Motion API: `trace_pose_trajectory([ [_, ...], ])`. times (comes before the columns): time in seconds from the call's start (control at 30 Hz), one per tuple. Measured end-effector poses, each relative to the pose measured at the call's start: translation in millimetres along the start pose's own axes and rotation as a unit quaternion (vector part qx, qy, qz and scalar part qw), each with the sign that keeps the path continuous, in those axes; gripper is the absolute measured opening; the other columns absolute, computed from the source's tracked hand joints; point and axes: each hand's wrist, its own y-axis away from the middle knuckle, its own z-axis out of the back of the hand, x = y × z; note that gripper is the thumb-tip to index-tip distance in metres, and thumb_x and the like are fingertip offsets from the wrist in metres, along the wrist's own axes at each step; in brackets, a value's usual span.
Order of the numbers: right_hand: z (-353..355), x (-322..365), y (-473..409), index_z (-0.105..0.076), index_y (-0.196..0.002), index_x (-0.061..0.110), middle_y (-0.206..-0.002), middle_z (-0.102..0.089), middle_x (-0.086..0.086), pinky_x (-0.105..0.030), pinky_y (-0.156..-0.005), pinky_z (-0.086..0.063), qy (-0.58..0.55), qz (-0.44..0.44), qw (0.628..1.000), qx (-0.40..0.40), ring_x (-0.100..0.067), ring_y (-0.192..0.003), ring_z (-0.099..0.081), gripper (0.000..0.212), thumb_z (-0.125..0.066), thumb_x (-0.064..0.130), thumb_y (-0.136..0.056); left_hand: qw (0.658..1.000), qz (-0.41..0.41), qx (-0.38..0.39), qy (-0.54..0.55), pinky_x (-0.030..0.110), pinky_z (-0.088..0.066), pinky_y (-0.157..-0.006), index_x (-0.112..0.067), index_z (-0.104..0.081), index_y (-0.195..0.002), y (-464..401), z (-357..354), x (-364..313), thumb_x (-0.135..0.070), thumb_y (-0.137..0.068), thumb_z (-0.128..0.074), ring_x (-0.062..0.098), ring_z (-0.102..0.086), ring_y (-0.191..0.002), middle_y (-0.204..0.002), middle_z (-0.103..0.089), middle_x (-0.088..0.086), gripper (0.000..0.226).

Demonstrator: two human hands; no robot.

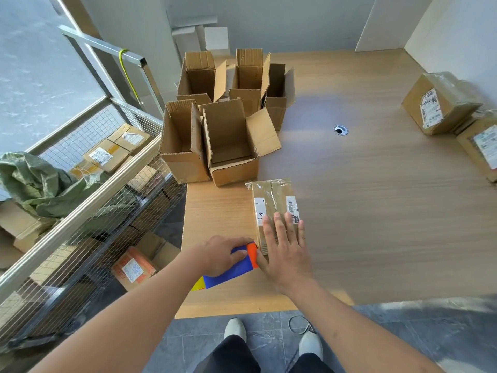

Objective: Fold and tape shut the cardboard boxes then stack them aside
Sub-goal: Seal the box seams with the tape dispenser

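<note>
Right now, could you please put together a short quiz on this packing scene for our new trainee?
1. True or false: the right hand lies flat, fingers straight, on the taped box.
2. What does the left hand grip at the near end of that box?
A. a pair of scissors
B. a blue and orange tape dispenser
C. a marker
3. Fill in: the open boxes stand at the table's ___ side, by the wire cage.

Key: 1 true; 2 B; 3 left.
</note>
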Motion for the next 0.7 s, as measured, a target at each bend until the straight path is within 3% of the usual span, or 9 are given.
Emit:
trace_pose_trajectory([
  [0.23,7.5,-0.9,0.6,-0.021,-0.162,0.015,-0.166,-0.027,-0.016,-0.061,-0.125,-0.011,0.001,-0.006,1.0,0.023,-0.04,-0.156,-0.014,0.081,-0.028,0.06,-0.095,0.999,0.049,0.003,-0.004,0.043,-0.042,-0.103,-0.05,-0.028,-0.156,-3.6,-1.2,15.7,-0.052,-0.108,-0.033,0.031,-0.051,-0.125,-0.145,-0.053,0.009,0.049],
  [0.37,8.4,-1.8,0.5,-0.039,-0.154,0.011,-0.156,-0.041,-0.018,-0.061,-0.121,-0.026,0.002,-0.012,1.0,0.018,-0.043,-0.15,-0.03,0.076,-0.054,0.047,-0.089,0.998,0.028,-0.05,0.039,0.036,-0.04,-0.081,-0.054,-0.024,-0.155,10.9,6.2,27.3,-0.054,-0.107,-0.034,0.023,-0.054,-0.094,-0.109,-0.054,0.004,0.048],
  [0.47,11.8,-3.4,-2.9,-0.05,-0.144,0.006,-0.149,-0.049,-0.021,-0.058,-0.118,-0.034,0.016,-0.012,0.999,0.025,-0.047,-0.145,-0.037,0.078,-0.076,0.03,-0.074,0.995,0.017,-0.081,0.059,0.035,-0.043,-0.077,-0.062,-0.017,-0.152,15.9,17.5,33.4,-0.064,-0.103,-0.034,0.018,-0.054,-0.087,-0.104,-0.047,-0.001,0.051],
  [0.63,24.0,-13.2,-2.3,-0.034,-0.149,0.011,-0.162,-0.025,-0.018,-0.05,-0.127,-0.007,0.011,-0.003,0.998,0.068,-0.044,-0.156,-0.007,0.076,-0.069,0.023,-0.083,0.993,-0.01,-0.1,0.065,0.034,-0.045,-0.078,-0.057,-0.015,-0.155,17.5,31.7,39.0,-0.063,-0.102,-0.038,0.013,-0.054,-0.089,-0.112,-0.046,-0.003,0.058],
  [0.7,27.8,-19.3,0.1,-0.034,-0.149,0.012,-0.162,-0.025,-0.017,-0.047,-0.126,-0.004,0.011,-0.001,0.998,0.065,-0.042,-0.156,-0.007,0.075,-0.07,0.022,-0.083,0.991,-0.016,-0.114,0.074,0.033,-0.045,-0.076,-0.054,-0.015,-0.156,17.4,31.0,39.6,-0.06,-0.103,-0.041,0.012,-0.053,-0.088,-0.112,-0.045,-0.004,0.06],
])
